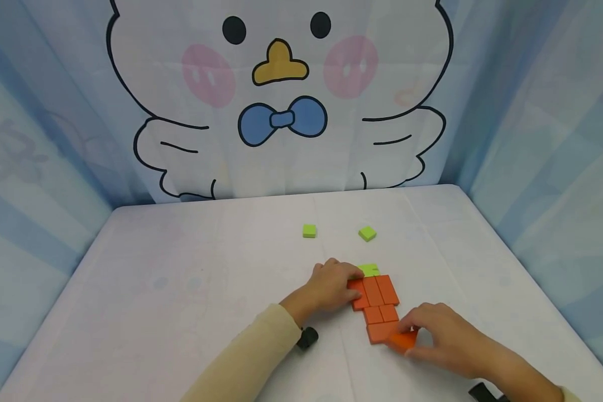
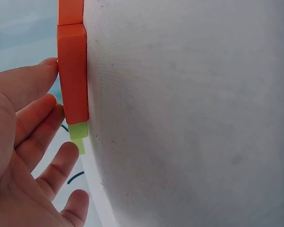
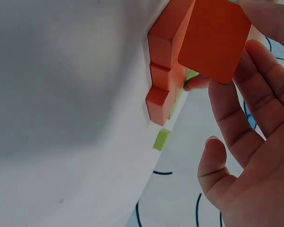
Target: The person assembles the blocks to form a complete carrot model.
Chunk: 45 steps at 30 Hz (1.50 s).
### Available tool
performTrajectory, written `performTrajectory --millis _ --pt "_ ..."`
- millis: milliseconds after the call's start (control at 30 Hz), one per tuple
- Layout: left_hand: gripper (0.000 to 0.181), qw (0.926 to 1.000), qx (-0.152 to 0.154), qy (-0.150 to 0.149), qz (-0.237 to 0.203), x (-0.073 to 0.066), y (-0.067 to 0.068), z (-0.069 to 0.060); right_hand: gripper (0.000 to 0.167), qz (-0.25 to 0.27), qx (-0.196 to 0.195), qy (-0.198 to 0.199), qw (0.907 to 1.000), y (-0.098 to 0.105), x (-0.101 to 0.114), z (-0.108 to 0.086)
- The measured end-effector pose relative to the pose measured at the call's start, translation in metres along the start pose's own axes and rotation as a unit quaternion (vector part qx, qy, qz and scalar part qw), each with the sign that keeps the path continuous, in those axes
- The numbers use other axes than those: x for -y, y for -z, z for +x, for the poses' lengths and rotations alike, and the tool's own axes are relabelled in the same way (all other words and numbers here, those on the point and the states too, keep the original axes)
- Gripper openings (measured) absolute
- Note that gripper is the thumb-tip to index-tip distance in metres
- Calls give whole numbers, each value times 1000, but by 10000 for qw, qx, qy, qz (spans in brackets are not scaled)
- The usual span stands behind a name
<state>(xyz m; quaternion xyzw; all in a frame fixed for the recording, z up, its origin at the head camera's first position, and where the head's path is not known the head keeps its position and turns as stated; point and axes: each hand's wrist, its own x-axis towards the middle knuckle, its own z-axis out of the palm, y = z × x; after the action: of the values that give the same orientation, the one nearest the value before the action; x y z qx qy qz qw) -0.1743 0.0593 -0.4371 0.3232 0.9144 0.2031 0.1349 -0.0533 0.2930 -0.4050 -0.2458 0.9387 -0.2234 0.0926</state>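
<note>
Several flat orange blocks [image 1: 374, 291] lie fitted together on the white table, with green pieces [image 1: 369, 270] against their far end. My left hand [image 1: 331, 283] rests at the left edge of this group; in the left wrist view its thumb [image 2: 33, 78] touches an orange block [image 2: 73, 75], with the other fingers loosely spread. At the near right corner, my right hand [image 1: 449, 339] pinches an orange block [image 1: 403, 340] between thumb and fingers. The right wrist view shows this held block [image 3: 215, 40] tilted above the others; whether it touches them I cannot tell.
Two small green squares [image 1: 309, 230] lie apart on the table [image 1: 181, 290], beyond the orange group. A curtain [image 1: 281, 167] with a cartoon figure stands behind the table's far edge, and blue patterned curtains [image 1: 558, 167] flank both sides.
</note>
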Motion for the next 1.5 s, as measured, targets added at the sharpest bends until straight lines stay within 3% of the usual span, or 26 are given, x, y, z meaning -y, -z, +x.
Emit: performTrajectory --millis 467,1500 --pt "41 10000 2 20 48 0 -1 2 27 -306 92 -17 9995 -14 13 8" --pt "42 9999 66 32 94 1 -1 1 29 -215 18 -276 9994 -25 15 10"
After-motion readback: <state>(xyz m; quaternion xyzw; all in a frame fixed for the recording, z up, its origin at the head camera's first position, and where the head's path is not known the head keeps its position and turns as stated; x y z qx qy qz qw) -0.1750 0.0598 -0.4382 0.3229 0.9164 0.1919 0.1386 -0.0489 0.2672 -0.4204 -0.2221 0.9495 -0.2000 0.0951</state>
